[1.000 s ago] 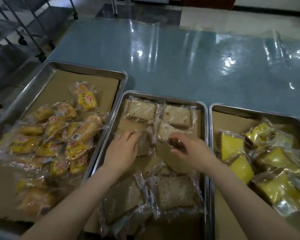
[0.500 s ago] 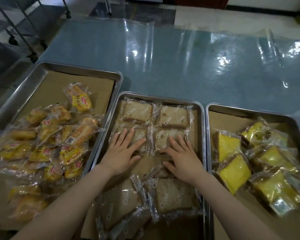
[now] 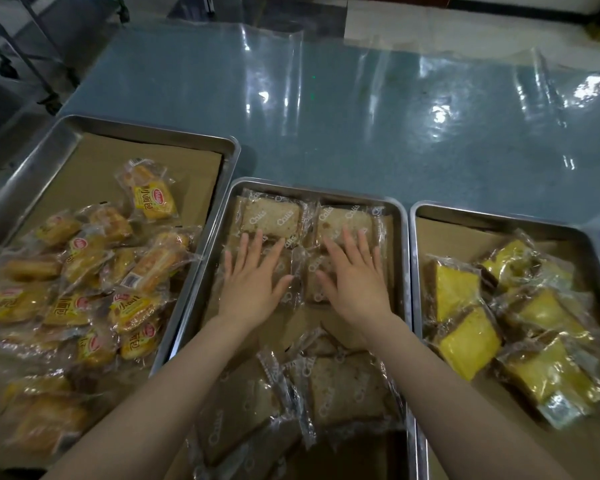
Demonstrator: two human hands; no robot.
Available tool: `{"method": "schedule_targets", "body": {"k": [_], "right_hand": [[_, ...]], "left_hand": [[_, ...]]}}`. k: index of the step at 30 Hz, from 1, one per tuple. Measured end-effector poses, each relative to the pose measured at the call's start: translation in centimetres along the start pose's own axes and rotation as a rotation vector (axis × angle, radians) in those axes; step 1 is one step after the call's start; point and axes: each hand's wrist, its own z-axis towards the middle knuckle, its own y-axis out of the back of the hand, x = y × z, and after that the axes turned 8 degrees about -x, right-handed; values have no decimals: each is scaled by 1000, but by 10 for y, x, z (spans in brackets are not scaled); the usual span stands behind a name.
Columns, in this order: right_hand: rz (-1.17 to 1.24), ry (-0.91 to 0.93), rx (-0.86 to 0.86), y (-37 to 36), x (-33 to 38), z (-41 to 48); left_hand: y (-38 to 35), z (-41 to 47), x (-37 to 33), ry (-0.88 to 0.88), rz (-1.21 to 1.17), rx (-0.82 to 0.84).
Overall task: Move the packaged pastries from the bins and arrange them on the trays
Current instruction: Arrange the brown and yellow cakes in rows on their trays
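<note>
Left hand (right too) on pastries

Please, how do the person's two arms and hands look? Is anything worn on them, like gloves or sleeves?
Both hands are bare: the left hand and the right hand wear no gloves, and no ring shows. The left forearm and right forearm are bare too, with no sleeve, watch or bracelet in view.

Left hand: flat, fingers spread, pressing a wrapped brown pastry
Right hand: flat on the neighbouring pastry
Middle tray: two more packets in the far row
</note>
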Motion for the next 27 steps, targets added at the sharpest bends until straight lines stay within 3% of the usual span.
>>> {"method": "schedule_targets", "body": {"k": [6,12,18,27], "right_hand": [[-59,-12,94,-15,-14,11],[-111,-21,51,-22,-13,2],[-144,-35,88,-20,-13,5],[135,19,-49,16,-3,-25]], "left_hand": [[-17,23,5,-110,168,95],[-19,26,9,-198,166,52],[-15,31,10,-282,105,138],[21,-4,0,-154,-144,-8]]}}
